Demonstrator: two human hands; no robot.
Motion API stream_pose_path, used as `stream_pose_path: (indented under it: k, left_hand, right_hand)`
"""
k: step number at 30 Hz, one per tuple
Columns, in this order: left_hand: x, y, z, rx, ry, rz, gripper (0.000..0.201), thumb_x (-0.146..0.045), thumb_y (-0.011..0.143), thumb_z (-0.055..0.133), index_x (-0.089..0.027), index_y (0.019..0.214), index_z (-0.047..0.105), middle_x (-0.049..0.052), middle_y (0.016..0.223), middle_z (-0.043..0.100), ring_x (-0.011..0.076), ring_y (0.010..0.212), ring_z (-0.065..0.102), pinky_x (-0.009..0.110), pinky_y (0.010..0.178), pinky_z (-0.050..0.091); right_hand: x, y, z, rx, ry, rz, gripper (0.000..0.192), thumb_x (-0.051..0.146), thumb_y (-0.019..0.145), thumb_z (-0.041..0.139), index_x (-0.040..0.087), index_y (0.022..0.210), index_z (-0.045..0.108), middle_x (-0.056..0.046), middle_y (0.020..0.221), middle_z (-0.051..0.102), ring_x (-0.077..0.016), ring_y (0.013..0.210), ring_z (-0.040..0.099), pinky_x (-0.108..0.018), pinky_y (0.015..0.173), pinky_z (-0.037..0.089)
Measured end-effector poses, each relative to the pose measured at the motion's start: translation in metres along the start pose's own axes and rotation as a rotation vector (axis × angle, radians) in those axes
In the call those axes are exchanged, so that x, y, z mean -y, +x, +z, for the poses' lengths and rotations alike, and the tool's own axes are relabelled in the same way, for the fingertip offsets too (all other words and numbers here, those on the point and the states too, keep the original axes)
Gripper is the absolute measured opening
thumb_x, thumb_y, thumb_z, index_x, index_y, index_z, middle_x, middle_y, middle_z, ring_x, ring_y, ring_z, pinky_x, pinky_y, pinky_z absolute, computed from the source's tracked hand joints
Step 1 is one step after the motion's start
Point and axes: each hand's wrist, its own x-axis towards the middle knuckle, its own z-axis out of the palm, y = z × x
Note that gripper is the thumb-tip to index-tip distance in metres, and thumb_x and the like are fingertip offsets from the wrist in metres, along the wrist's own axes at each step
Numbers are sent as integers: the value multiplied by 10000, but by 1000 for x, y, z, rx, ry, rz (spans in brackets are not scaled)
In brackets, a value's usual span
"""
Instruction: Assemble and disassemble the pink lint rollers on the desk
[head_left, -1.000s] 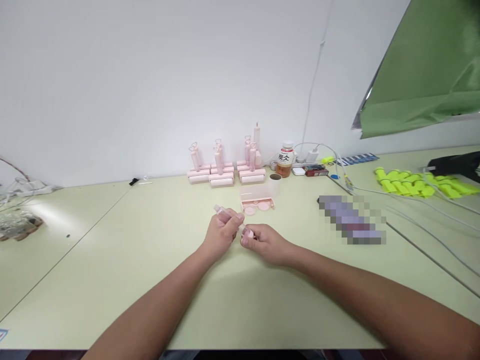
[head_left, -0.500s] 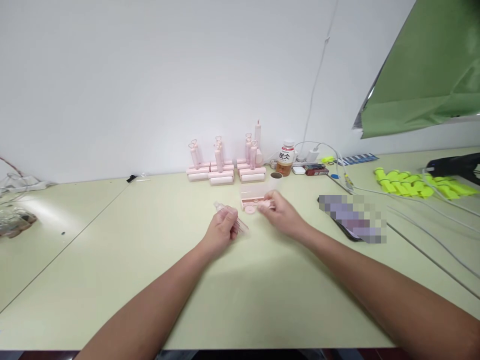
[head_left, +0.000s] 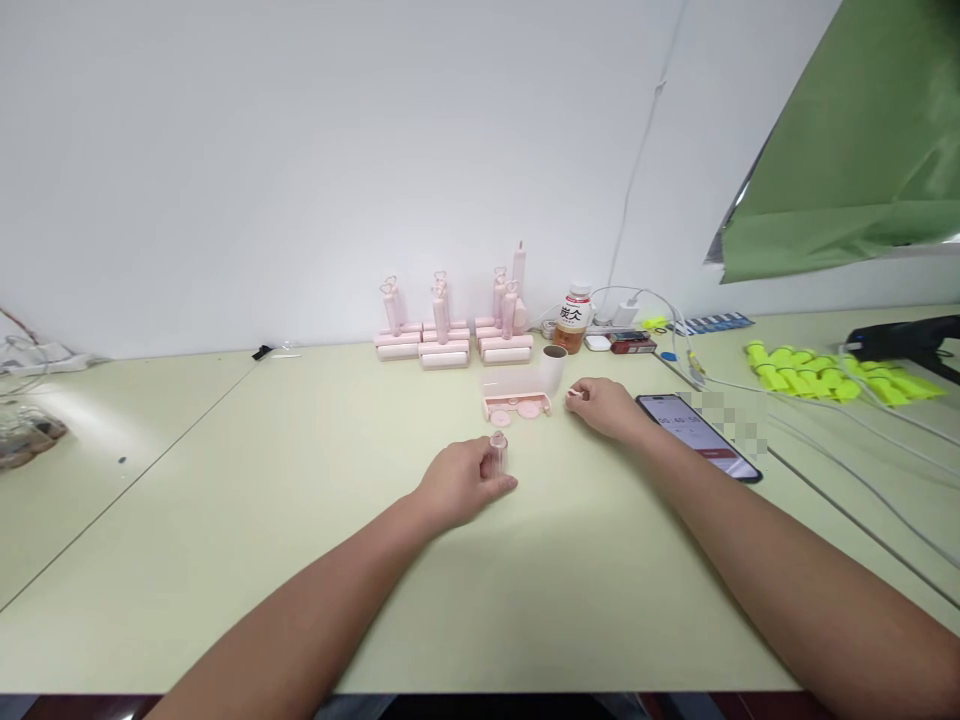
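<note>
Evidently, the two hands had separated over the last second: a second earlier both were joined at the middle of the table (head_left: 225,560) around the clear pink handle piece (head_left: 498,453), half a second earlier my right hand (head_left: 604,407) had moved to the pink tray (head_left: 517,405), and at this moment it lay further right, between the tray and the phone (head_left: 697,422). I judged that a small part had been fetched for fitting to the handle piece, and that the fitting itself was not yet done. My left hand (head_left: 463,482) was closed around the handle piece, which it held upright with its lower end on or just above the table, near the tray and in front of it; the thumb lay along the near side, and the forearm ran in from the lower left. My right hand rested on the table with fingers curled, pinching a small pale item (head_left: 574,393) at the fingertips; what that item was, I could not tell. Against the wall stood the row of pink rollers (head_left: 454,335), with a drink bottle (head_left: 573,318) to their right, and a white cup (head_left: 553,367) just behind the tray.
</note>
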Motion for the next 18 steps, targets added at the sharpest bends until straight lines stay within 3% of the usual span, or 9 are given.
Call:
stream_pose_path:
  k: [3,5,7,9,10,12,14,16,18]
  left_hand:
    - [-1,0,1,24,53,15,260,-392,772,611,-212,668,456,-27,637,530,141,569,473,264,515,289]
    - [-1,0,3,20,81,30,248,-384,779,603,-211,665,468,-25,635,545,144,568,480,267,515,283]
    - [-1,0,4,16,115,53,244,-389,792,595,-210,666,489,-22,636,561,147,572,489,268,523,285]
    - [0,1,6,14,158,74,259,-418,811,582,-208,673,519,-11,641,574,156,577,500,271,529,289]
    - [1,1,6,18,178,83,272,-437,818,578,-206,680,539,-4,648,582,162,583,507,273,531,292]
    - [2,2,7,27,195,99,273,-463,826,575,-205,741,603,9,694,616,173,610,534,278,539,306]
    - [3,2,8,23,168,95,289,-477,831,577,-217,918,665,14,776,660,184,655,571,282,563,339]
    - [4,2,8,17,143,70,388,-484,836,571,-223,1110,656,19,855,688,196,709,600,291,604,378]
    - [4,1,8,23,153,52,435,-480,841,559,-209,1170,648,34,913,700,213,769,618,306,646,405]
  right_hand:
    - [11,-8,-11,-78,52,4,416,281,728,595,154,1123,628,-34,741,651,-192,692,572,-267,587,358]
    - [25,-21,-16,-111,179,-112,381,298,762,576,165,1117,612,12,664,584,-164,636,536,-257,580,359]
    - [41,-39,-15,85,336,-328,336,359,793,589,172,1071,616,43,622,506,-135,578,478,-242,549,347]
    - [56,-57,-7,414,401,-507,346,376,787,632,186,1075,612,56,633,488,-117,568,450,-228,543,345]
    - [62,-65,-2,516,422,-549,297,368,779,649,189,1014,618,53,639,498,-117,582,459,-223,545,350]
    - [70,-74,5,560,444,-572,192,362,794,635,187,870,610,40,652,513,-119,605,467,-224,552,357]
    - [70,-73,4,436,441,-543,188,370,803,614,188,774,582,38,629,499,-120,591,454,-230,549,353]
    - [64,-63,-5,187,419,-456,208,392,805,599,191,758,571,38,608,486,-121,572,441,-240,549,346]
    - [53,-49,-17,-95,361,-314,225,416,804,586,195,764,570,29,612,502,-129,573,446,-250,554,340]
